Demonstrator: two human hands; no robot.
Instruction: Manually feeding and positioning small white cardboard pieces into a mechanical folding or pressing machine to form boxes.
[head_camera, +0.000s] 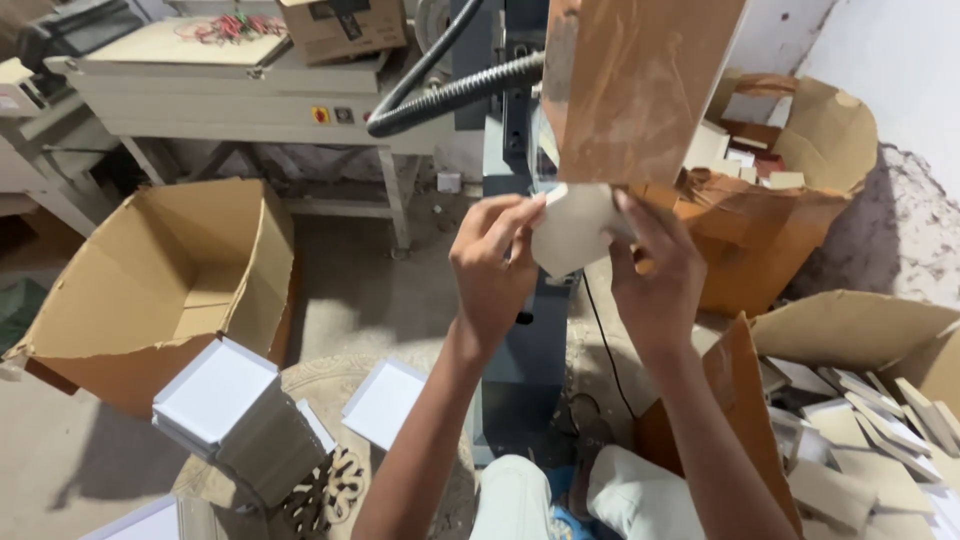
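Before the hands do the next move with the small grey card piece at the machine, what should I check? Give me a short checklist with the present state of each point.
1. Left hand grips the card piece: ok, fingers pinch its left edge.
2. Right hand grips it too: ok, fingers on its right side.
3. Card sits just under the brown panel of the machine: ok.
4. Card aligned squarely: cannot tell, hands hide its edges.
5. Fingers away from moving parts: cannot tell.
6. Open carton on the left has room: ok, nearly bare inside.

Open floor (340, 290) left of the hands (575, 265); machine column (525, 330) behind, scrap-filled carton (790, 200) right.
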